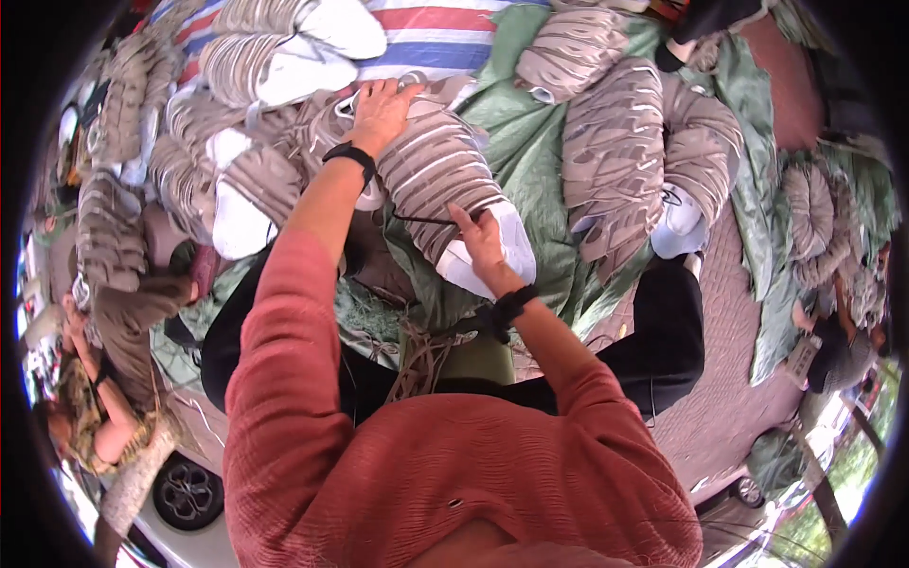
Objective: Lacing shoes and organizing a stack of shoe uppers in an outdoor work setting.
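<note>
In front of me lies a long bundle of nested shoe uppers (436,161), grey-brown camouflage fabric with pale edges and a white near end. My left hand (381,115) grips its far end, fingers curled over the top and partly hidden. At the near end my right hand (483,248) is closed, thumb and fingers pinching a black cord (421,220). The cord runs left across the bundle's side, and its other end is out of sight. My right hand rests against the white end piece (516,241).
More bundles lie around: a white-ended one (241,208) on the left, a tall one (614,156) on the right. Beneath them are green sheeting (530,161) and a striped tarp (436,43). Loose cords (417,364) hang near my lap. Other people sit at both sides, one person (114,417) on the left.
</note>
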{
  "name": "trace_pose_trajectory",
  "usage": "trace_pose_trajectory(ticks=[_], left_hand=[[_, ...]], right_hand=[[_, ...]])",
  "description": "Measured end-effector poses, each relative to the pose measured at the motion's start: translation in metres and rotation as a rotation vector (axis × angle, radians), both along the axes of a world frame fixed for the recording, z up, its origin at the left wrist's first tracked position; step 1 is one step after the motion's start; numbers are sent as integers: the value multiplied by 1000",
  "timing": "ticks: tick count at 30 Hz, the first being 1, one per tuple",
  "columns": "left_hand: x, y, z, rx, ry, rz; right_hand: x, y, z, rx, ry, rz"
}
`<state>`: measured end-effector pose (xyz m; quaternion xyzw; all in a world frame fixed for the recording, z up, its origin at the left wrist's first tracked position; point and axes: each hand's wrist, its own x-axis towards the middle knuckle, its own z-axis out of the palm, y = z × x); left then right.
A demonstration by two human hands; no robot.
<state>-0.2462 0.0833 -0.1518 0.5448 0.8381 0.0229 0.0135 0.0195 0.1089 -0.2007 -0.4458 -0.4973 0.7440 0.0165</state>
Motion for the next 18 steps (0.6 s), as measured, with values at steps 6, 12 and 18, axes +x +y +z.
trace_pose_trajectory(ticks=[6,12,18], left_hand=[[-5,42,-15,-141,60,294],[64,46,27,234,-24,-250],[118,1,-7,-175,-104,-405]], right_hand=[[17,38,11,-68,18,39],[23,-3,1,-157,165,124],[27,-29,22,-202,156,438]])
